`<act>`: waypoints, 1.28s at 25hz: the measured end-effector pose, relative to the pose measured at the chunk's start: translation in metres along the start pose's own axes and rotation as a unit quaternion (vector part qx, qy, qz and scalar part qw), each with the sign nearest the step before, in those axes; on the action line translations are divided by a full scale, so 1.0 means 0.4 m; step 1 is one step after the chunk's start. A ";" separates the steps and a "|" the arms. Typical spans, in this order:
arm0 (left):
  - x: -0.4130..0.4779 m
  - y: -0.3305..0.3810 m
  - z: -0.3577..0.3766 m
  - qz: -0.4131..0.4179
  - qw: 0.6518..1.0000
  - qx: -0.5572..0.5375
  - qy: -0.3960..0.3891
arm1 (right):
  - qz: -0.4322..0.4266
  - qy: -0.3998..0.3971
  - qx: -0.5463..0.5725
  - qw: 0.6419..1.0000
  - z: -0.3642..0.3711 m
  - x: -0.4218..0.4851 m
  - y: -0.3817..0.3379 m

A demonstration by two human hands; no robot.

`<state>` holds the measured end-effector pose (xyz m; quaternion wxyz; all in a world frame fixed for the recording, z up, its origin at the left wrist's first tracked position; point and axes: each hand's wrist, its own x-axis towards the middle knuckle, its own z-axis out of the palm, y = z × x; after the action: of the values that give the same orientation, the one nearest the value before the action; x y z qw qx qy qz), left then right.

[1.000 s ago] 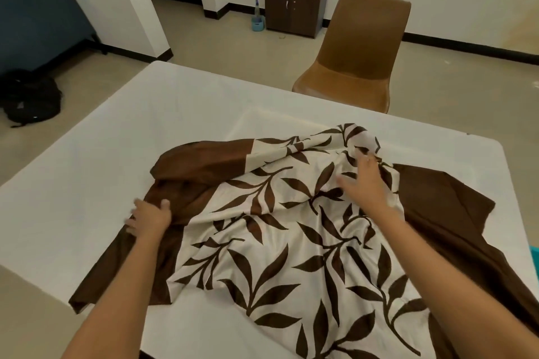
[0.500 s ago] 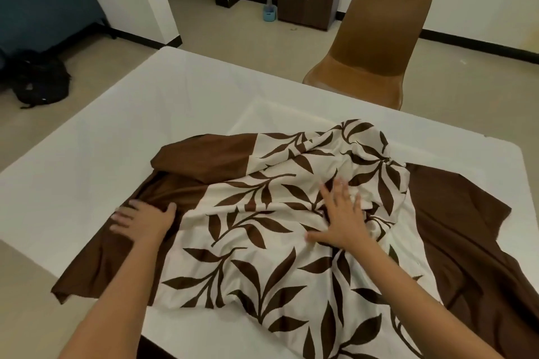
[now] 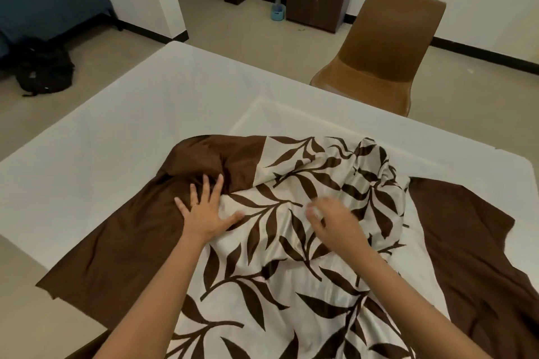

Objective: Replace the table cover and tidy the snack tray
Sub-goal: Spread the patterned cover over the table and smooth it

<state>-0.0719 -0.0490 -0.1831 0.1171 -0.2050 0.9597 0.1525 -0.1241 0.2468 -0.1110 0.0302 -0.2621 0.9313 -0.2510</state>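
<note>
Table cover: glossy fabric, leaf-print centre, brown borders, rumpled beyond the fingertips. Left hand flat, fingers spread on brown border. Right hand blurred over print; fingers unreadable.

the table cover is printed with dark brown leafy sprigs on a glossy cream ground and is bordered on both sides by plain dark brown bands. the table is seen in plain white. the chair is coloured tan, the cabinet dark brown, the spray bottle pale blue, the bag black.
</note>
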 end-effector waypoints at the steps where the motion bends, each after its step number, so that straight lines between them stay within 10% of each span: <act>1: -0.009 0.001 0.014 -0.005 1.000 0.020 -0.013 | 0.028 0.067 -0.004 0.997 -0.004 0.063 0.016; 4: -0.047 -0.038 0.039 -0.048 0.999 0.022 -0.006 | 0.167 0.122 -0.020 0.978 -0.006 0.215 0.104; 7: -0.101 -0.138 0.035 -0.088 0.996 0.019 0.014 | 0.287 -0.023 -0.034 0.957 0.000 0.245 0.216; 12: -0.122 -0.113 -0.028 -0.169 0.979 -0.004 0.111 | 0.237 -0.128 0.004 0.963 0.078 0.176 0.212; 15: -0.057 0.038 -0.047 0.011 0.971 -0.008 0.238 | 0.139 -0.129 -0.032 0.981 0.139 0.086 0.142; 20: 0.061 0.247 -0.024 0.229 0.972 0.001 -0.046 | 0.054 -0.109 -0.100 0.988 0.201 -0.102 0.074; 27: 0.084 0.220 0.038 0.082 0.992 0.051 -0.082 | 0.205 -0.015 -0.012 0.979 0.179 -0.141 0.145; 32: 0.135 0.154 0.001 -0.097 0.987 -0.115 -0.055 | 0.064 -0.155 -0.073 0.983 0.060 0.170 0.242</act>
<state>-0.1465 -0.0147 -0.1840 0.1590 -0.3003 0.9035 0.2610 -0.2241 0.2731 -0.1734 0.1711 -0.2395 0.9459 -0.1365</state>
